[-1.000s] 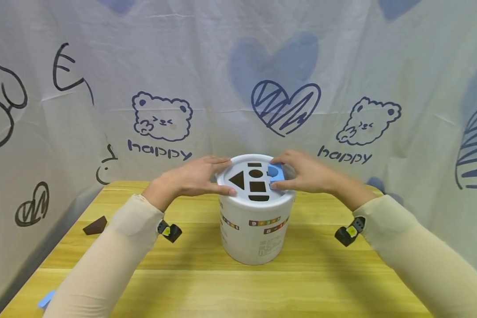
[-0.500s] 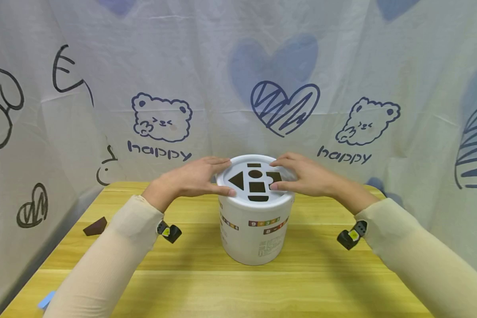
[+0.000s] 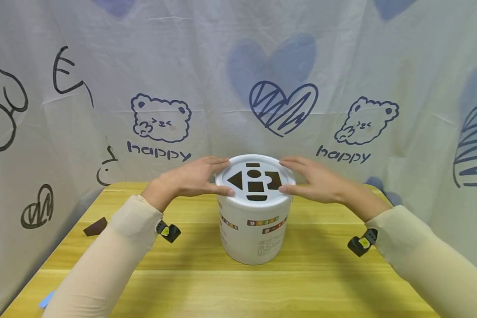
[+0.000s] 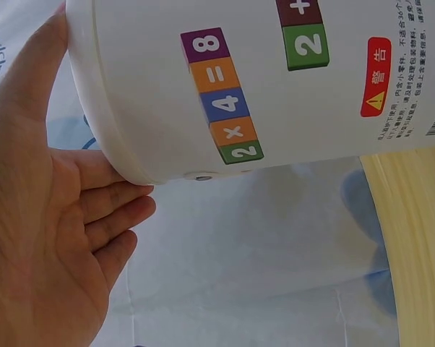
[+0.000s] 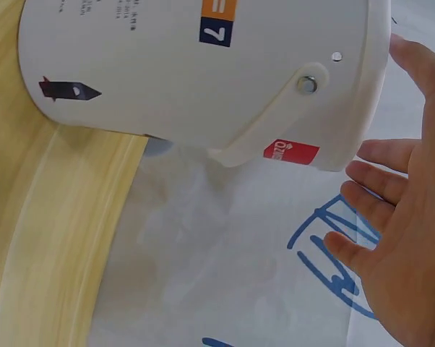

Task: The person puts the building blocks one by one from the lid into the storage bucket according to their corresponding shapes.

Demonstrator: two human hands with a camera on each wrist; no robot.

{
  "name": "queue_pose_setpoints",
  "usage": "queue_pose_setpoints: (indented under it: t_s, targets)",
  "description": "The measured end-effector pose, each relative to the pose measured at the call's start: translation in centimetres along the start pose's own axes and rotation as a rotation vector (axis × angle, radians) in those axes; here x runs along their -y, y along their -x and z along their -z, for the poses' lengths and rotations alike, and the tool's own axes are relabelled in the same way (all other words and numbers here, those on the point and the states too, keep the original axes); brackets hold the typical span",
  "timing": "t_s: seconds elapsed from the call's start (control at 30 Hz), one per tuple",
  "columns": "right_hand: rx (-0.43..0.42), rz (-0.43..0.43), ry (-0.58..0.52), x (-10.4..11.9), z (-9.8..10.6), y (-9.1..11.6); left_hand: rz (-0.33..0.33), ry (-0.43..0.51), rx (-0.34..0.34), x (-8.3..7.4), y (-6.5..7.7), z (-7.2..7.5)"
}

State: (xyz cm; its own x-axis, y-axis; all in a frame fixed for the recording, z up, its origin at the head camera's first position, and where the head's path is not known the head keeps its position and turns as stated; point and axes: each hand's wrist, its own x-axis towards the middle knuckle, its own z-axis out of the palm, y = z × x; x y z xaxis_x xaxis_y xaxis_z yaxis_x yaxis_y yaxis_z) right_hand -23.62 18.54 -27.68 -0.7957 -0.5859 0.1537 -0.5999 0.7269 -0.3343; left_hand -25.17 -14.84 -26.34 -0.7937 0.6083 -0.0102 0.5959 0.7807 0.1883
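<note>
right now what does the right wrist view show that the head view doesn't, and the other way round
Only the right wrist view: the silver bolt on the white handle, and the rocket-like picture low on the bucket's side.

Only the head view: the lid top with its dark shaped openings, the left hand at the rim, and the dark piece and blue piece on the table.

Both: the right hand, the white bucket, the wood-grain table and the patterned cloth behind.
</note>
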Motion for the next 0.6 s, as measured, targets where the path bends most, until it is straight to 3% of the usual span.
queue_pose_setpoints:
  t_s: [0.4, 0.6]
  targets:
    - [0.058, -0.019, 0.089, -0.2, -0.2, 0.3, -0.003, -0.044, 0.023, -0.1, 0.1, 0.3]
    - [0.070, -0.026, 0.097, -0.1, -0.3, 0.3, -0.007, -0.020, 0.021, 0.4, 1.0, 1.0]
